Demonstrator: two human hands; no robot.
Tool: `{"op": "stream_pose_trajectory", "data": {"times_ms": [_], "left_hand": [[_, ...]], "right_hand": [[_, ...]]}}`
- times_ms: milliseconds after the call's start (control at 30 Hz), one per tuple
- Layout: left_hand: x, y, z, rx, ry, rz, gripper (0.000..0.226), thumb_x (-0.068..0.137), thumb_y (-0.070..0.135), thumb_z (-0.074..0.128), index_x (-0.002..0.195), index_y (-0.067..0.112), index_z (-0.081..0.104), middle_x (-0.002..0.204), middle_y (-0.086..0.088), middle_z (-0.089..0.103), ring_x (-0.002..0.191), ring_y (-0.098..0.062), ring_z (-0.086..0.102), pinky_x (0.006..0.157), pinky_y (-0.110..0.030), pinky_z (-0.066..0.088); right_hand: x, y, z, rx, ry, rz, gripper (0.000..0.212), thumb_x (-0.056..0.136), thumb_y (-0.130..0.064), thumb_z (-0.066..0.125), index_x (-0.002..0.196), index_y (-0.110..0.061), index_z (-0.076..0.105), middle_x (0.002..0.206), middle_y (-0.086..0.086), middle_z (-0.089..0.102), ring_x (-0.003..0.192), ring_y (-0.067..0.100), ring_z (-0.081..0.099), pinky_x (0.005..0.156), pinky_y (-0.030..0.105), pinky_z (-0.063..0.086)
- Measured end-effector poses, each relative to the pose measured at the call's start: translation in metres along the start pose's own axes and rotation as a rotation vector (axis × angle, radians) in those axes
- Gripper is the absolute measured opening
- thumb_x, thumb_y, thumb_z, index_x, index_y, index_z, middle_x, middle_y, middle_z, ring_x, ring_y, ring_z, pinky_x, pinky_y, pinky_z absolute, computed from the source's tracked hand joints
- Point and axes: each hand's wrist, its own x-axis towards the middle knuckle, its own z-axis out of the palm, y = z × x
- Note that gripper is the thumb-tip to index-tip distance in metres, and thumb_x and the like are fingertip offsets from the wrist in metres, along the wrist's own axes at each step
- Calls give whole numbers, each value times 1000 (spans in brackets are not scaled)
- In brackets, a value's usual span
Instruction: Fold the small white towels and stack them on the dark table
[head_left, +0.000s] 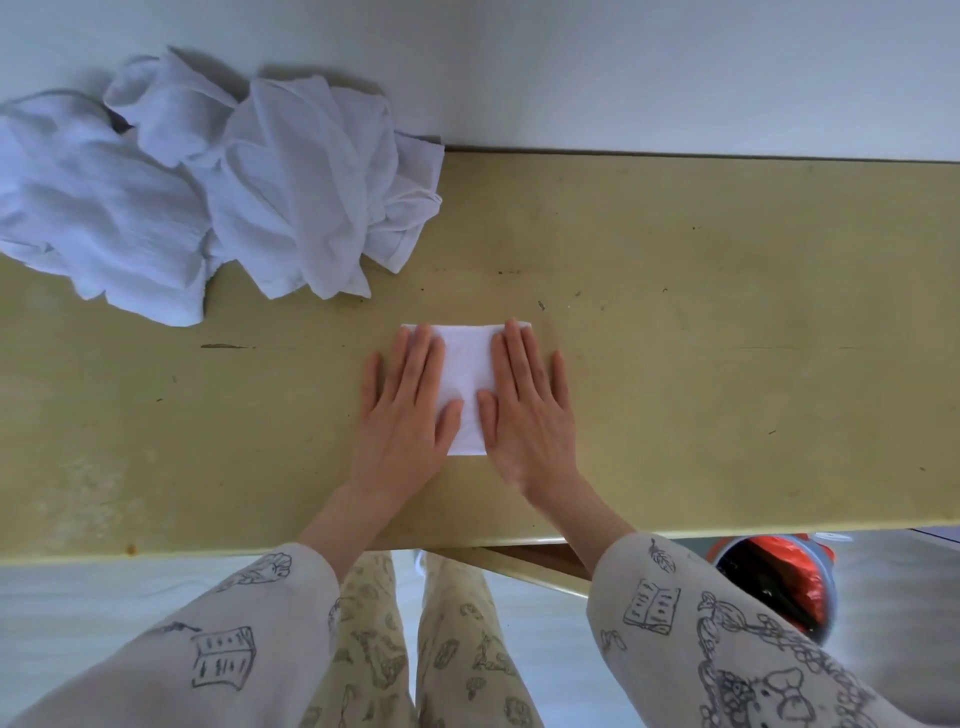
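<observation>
A small white towel (467, 384), folded into a compact rectangle, lies in the middle of the yellowish table (701, 322). My left hand (408, 415) lies flat on its left side with straight fingers. My right hand (530, 415) presses flat on its right side, fingers straight and pointing away from me. Only a strip of the towel shows between the two hands. A pile of crumpled white towels (208, 192) sits at the table's far left, against the wall.
A pale wall (623, 67) runs along the table's far edge. Below the near edge at the right stands a grey bin (779, 587) with a red liner. My patterned sleeves and trousers fill the bottom of the view.
</observation>
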Motion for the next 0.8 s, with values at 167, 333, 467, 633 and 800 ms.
{"op": "stream_pose_trajectory", "data": {"times_ms": [167, 333, 467, 633, 800], "left_hand": [[0, -8, -1, 70, -65, 21, 69, 91, 46, 29, 144, 4, 18, 152, -11, 23, 142, -21, 16, 113, -49, 15], [1, -6, -6, 73, -133, 14, 69, 92, 47, 25, 144, 3, 18, 153, -12, 20, 142, -21, 12, 112, -49, 12], [2, -4, -13, 81, -206, 14, 73, 93, 54, 9, 143, 2, 18, 152, -14, 21, 141, -22, 11, 111, -49, 10], [4, -9, -20, 13, -208, 55, 79, 88, 59, -8, 146, 8, 3, 155, -7, 3, 143, -17, -5, 116, -44, 2], [-10, -7, -32, -59, -158, 25, 59, 91, 34, 24, 137, 0, 37, 147, -12, 35, 136, -25, 32, 107, -44, 32]], "right_hand": [[1, -2, 1, -28, 7, -4, 59, 94, -33, 29, 142, 0, 28, 152, 15, 27, 142, 21, 14, 114, 42, 13], [3, -5, -3, -54, -57, 26, 60, 94, -34, 28, 143, 0, 23, 152, 15, 25, 142, 21, 13, 116, 39, 7], [4, -10, -11, -96, -125, 52, 60, 94, -35, 26, 142, 0, 25, 150, 14, 31, 141, 22, 16, 114, 41, 12], [0, -10, -30, 33, -144, 79, 58, 94, -31, 31, 145, -3, 23, 155, 12, 20, 144, 23, 15, 114, 44, 22], [-6, -21, -56, 332, 10, 512, 44, 92, -21, 53, 132, -4, 45, 133, 14, 45, 122, 30, 40, 100, 38, 34]]}}
